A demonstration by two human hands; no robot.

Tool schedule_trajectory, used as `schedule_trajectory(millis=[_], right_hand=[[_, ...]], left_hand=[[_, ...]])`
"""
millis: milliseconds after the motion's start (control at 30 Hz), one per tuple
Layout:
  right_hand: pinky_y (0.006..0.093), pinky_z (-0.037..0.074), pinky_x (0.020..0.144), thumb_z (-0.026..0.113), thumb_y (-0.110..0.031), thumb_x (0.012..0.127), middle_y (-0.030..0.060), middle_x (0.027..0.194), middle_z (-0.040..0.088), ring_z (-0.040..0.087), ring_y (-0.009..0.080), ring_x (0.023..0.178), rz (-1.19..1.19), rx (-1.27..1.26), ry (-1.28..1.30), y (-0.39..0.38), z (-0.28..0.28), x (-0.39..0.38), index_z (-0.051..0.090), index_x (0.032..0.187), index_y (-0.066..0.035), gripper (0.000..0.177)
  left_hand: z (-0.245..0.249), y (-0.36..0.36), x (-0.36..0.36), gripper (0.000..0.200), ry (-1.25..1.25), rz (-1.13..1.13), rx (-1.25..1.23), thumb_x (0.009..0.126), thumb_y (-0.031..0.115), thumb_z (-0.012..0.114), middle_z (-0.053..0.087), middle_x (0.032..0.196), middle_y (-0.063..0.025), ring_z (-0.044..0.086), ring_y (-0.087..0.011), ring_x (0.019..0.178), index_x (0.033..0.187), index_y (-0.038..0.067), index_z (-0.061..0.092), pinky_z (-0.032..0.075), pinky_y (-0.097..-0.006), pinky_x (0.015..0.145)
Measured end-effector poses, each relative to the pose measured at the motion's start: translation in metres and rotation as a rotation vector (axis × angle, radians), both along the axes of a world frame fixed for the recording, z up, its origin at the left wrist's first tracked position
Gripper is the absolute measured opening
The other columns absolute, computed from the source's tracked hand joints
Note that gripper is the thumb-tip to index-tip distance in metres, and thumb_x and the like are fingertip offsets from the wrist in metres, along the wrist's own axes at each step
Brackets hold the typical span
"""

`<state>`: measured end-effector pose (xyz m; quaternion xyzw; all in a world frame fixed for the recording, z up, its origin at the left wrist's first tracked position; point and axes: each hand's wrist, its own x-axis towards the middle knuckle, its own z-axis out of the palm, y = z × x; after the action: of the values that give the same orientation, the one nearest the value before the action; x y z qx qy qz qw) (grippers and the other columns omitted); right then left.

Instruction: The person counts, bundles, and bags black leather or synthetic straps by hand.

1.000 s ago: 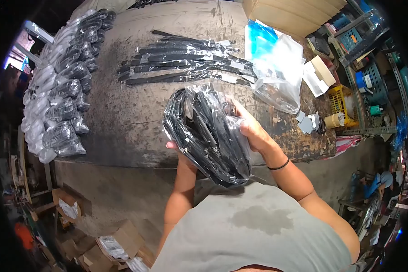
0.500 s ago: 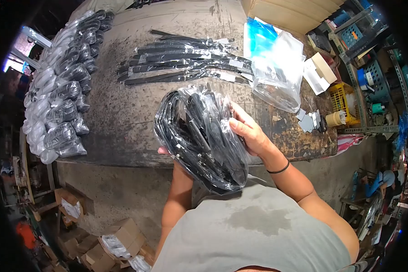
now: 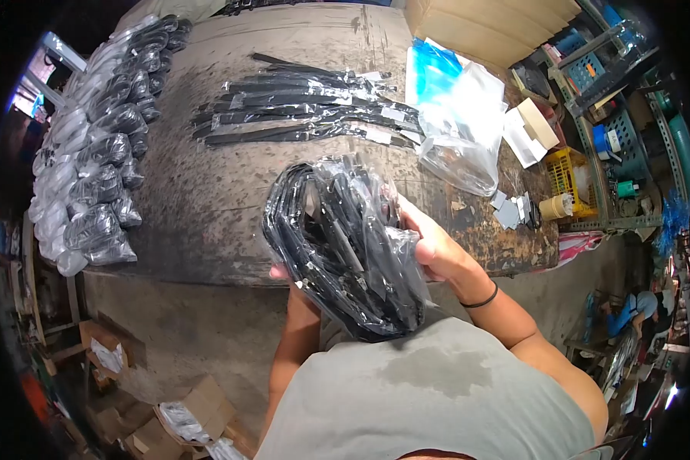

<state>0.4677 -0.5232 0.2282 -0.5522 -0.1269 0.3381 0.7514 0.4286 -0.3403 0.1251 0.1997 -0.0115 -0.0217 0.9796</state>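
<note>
Head camera looks down on a bag of black straps (image 3: 341,245) held over the near edge of the table (image 3: 207,192), its long axis slanting from far-left toward the chest. Right hand (image 3: 441,257) curls closed around its right side; left hand (image 3: 281,272) lies underneath, grip hidden.

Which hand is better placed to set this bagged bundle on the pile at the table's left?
Probably the left hand: it supports the bagged bundle from below on the side nearer the pile; the right hand grips the far side.
</note>
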Motion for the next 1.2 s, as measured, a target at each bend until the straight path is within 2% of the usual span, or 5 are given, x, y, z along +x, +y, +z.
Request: schedule_trajectory(millis=[300, 600, 767, 1067, 1200], right_hand=[[0.0344, 0.015, 0.111, 0.069, -0.026, 0.080, 0.0217, 0.148, 0.021, 0.019, 0.0264, 0.138, -0.288, -0.196, -0.312, 0.006, 0.008, -0.012, 0.008, 0.144, 0.005, 0.093], [0.0348, 0.020, 0.109, 0.074, -0.017, 0.072, 0.0244, 0.145, 0.027, 0.026, 0.0263, 0.135, -0.171, -0.365, -0.438, 0.006, 0.012, -0.006, 0.007, 0.144, 0.006, 0.101], [0.0240, 0.044, 0.084, 0.062, 0.000, 0.078, 0.0085, 0.122, 0.049, 0.052, 0.0099, 0.093, -0.245, -0.174, -0.192, 0.003, 0.006, -0.007, 0.011, 0.145, 0.002, 0.084], [0.0246, 0.043, 0.083, 0.058, -0.006, 0.083, 0.0082, 0.123, 0.048, 0.051, 0.0098, 0.091, -0.181, -0.167, -0.120, 0.004, 0.004, 0.004, 0.013, 0.146, -0.001, 0.078], [0.0333, 0.030, 0.104, 0.070, -0.035, 0.077, 0.0160, 0.139, 0.034, 0.039, 0.0204, 0.124, -0.262, -0.050, -0.327, 0.001, -0.031, 0.021, 0.013, 0.144, 0.004, 0.096]], left_hand=[[0.006, 0.001, 0.002, 0.099, 0.008, -0.022, 0.031, 0.060, 0.067, 0.071, 0.055, 0.119, -0.0128, 0.056, -0.0236, 0.104, 0.127, 0.000, 0.043, 0.049, -0.0408, 0.091], [0.008, 0.001, 0.004, 0.098, 0.008, -0.074, 0.068, 0.060, 0.066, 0.072, 0.056, 0.117, -0.0128, 0.057, -0.0232, 0.103, 0.127, 0.000, 0.044, 0.049, -0.0406, 0.090], [0.009, 0.002, 0.003, 0.097, 0.012, -0.130, 0.102, 0.061, 0.065, 0.072, 0.057, 0.117, -0.0128, 0.057, -0.0230, 0.103, 0.126, -0.001, 0.044, 0.049, -0.0405, 0.090], [0.009, 0.002, 0.000, 0.095, 0.049, -0.236, 0.220, 0.062, 0.064, 0.073, 0.057, 0.115, -0.0129, 0.058, -0.0225, 0.102, 0.125, -0.001, 0.045, 0.050, -0.0403, 0.090], [0.035, -0.008, 0.006, 0.080, 0.116, -0.075, 0.255, 0.070, 0.052, 0.075, 0.060, 0.108, -0.0110, 0.061, -0.0191, 0.093, 0.122, -0.003, 0.047, 0.050, -0.0360, 0.086]])
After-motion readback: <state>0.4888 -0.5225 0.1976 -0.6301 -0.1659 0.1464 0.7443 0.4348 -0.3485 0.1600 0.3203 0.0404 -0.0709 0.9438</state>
